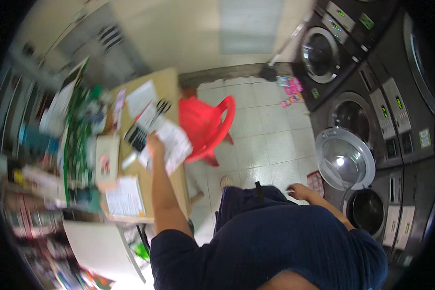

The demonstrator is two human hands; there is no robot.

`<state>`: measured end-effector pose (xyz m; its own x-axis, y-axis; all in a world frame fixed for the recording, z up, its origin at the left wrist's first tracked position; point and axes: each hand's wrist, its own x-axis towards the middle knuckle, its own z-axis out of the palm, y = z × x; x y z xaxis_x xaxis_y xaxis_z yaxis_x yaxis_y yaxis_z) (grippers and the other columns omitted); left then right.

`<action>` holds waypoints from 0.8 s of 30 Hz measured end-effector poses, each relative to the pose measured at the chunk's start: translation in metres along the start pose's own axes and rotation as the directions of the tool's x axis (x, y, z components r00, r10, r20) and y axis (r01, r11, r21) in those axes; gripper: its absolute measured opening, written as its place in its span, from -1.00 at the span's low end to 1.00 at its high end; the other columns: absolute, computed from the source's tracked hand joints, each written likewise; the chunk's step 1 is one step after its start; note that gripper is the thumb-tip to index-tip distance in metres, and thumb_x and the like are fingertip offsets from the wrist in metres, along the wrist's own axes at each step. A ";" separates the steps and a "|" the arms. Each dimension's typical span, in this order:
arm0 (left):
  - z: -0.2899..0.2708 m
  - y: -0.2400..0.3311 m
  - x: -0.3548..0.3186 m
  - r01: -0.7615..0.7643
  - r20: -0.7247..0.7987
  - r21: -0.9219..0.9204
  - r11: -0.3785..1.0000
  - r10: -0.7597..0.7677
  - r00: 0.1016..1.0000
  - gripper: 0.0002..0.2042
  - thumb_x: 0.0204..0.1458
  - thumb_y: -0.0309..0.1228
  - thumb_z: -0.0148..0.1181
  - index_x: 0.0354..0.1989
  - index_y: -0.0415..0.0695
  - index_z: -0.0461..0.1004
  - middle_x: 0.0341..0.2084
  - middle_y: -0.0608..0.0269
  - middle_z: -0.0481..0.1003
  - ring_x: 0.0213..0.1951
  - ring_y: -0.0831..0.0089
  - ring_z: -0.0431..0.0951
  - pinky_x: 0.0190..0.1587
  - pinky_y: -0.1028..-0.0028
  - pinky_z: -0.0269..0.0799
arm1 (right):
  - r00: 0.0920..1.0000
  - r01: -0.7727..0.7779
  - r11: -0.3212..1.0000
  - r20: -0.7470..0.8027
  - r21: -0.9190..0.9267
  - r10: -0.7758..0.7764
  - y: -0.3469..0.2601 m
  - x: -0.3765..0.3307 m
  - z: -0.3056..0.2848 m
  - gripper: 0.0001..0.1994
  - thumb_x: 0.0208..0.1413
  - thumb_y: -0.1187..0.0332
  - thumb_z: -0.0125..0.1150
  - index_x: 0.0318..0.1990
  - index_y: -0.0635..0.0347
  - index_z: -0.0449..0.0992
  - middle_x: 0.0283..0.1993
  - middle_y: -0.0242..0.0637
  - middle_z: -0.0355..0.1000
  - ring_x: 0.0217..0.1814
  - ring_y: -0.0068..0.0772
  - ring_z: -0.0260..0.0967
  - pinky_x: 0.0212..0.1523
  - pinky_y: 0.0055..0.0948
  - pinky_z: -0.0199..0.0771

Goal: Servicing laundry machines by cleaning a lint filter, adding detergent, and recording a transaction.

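Here we are at the desk, and the work in hand sits left of the middle of the frame: the left hand [154, 143] is over the loose white papers [173, 140], right beside the dark calculator [137, 137]. We see its fingers bent downward, but blur hides the tips, so we cannot tell whether they pinch a sheet or only press on it. How far along are we? Judging by how things lie, it looks early or midway: the papers are rumpled and overlapping, not squared into a stack, and they lie on the wooden table [167, 191] rather than lifted off it. The scissors [163, 106] lie just above them, apart from the hand. Lower on the table we spot a flatter printed sheet [124, 195], below the pale box [107, 158], and neither is touched. Over right of center, the right hand [299, 192] hangs near the hip, fingers curled in; a small pale bit shows at its tips, yet we cannot say whether it is gripped. Farther right, the round machine door [345, 159] stands open, well apart from the papers, with the red chair [203, 123] between.
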<state>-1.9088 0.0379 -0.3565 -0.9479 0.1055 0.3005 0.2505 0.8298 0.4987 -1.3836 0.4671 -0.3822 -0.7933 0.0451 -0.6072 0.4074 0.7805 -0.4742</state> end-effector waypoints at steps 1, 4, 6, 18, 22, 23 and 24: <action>0.016 -0.020 0.032 -0.137 0.078 0.223 0.965 0.122 0.989 -0.69 0.03 -0.49 -0.09 -0.06 -0.28 0.43 -0.05 -0.08 0.43 0.01 0.03 0.38 0.12 0.21 0.26 | 0.995 -0.084 0.995 0.046 -0.061 0.087 0.032 -0.006 -0.007 -0.66 0.01 0.21 0.17 -0.08 0.18 0.49 -0.07 -0.02 0.46 0.00 0.01 0.39 0.02 -0.16 0.38; 0.060 -0.058 0.106 -0.018 0.165 0.411 0.912 -0.055 0.985 -0.56 0.09 -0.39 -0.07 0.13 -0.36 0.24 0.11 -0.21 0.27 0.17 0.00 0.27 0.22 0.19 0.15 | 0.904 -0.420 0.907 -0.069 0.031 0.421 0.106 -0.030 -0.033 -0.70 0.01 0.20 0.17 -0.12 0.10 0.52 -0.11 -0.07 0.49 -0.02 0.02 0.41 0.02 -0.17 0.38; 0.103 -0.027 0.134 0.150 0.277 0.459 0.875 -0.302 0.912 -0.55 0.12 -0.29 -0.02 0.18 -0.18 0.24 0.13 -0.15 0.27 0.13 0.00 0.32 0.14 0.16 0.27 | 0.839 -0.521 0.832 -0.068 0.192 0.540 0.130 -0.054 -0.056 -0.71 -0.01 0.18 0.18 -0.16 0.08 0.54 -0.12 -0.10 0.49 -0.02 -0.02 0.42 0.01 -0.18 0.40; 0.145 0.136 0.178 0.371 -0.066 0.360 0.856 -0.373 0.925 -0.76 0.04 -0.48 0.09 -0.17 -0.32 0.28 -0.23 -0.16 0.39 -0.15 -0.06 0.43 -0.08 0.19 0.39 | 0.951 -0.101 0.993 -0.287 0.062 0.115 0.118 0.254 -0.413 -0.69 -0.03 0.38 0.19 -0.07 0.17 0.45 -0.04 -0.09 0.40 0.02 -0.02 0.34 0.02 -0.14 0.34; 0.245 0.311 0.234 -0.033 0.635 0.082 0.996 -0.027 0.772 -0.66 -0.04 -0.44 0.17 -0.08 -0.32 0.37 -0.18 -0.14 0.40 -0.10 -0.02 0.42 -0.04 0.21 0.33 | 0.728 0.445 0.878 -0.499 -0.176 -0.469 0.045 0.370 -0.530 -0.40 -0.14 0.39 0.28 0.16 0.05 0.29 0.17 -0.10 0.26 0.24 -0.04 0.18 0.20 -0.12 0.18; 0.277 0.354 0.227 -0.081 0.629 -0.124 0.989 0.142 0.764 -0.65 -0.05 -0.43 0.20 -0.08 -0.31 0.37 -0.17 -0.13 0.41 -0.10 0.04 0.44 -0.03 0.24 0.34 | 0.691 0.505 0.818 -0.439 -0.277 -0.575 0.028 0.386 -0.557 -0.38 -0.15 0.38 0.29 0.18 0.04 0.27 0.20 -0.11 0.23 0.26 -0.06 0.16 0.21 -0.10 0.16; 0.329 0.370 0.231 -0.060 0.820 -0.097 0.993 0.114 0.561 -0.64 -0.05 -0.40 0.24 -0.09 -0.29 0.38 -0.19 -0.08 0.43 -0.14 0.11 0.48 -0.06 0.26 0.39 | 0.692 0.503 0.821 -0.443 -0.270 -0.570 0.032 0.405 -0.566 -0.38 -0.15 0.38 0.29 0.18 0.04 0.27 0.20 -0.11 0.23 0.26 -0.06 0.16 0.21 -0.10 0.16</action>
<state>-2.0994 0.5498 -0.3697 -0.6641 0.6035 -0.4414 0.3253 0.7648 0.5562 -1.9481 0.8630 -0.2828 -0.9816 -0.1372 0.1328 -0.1869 0.8321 -0.5222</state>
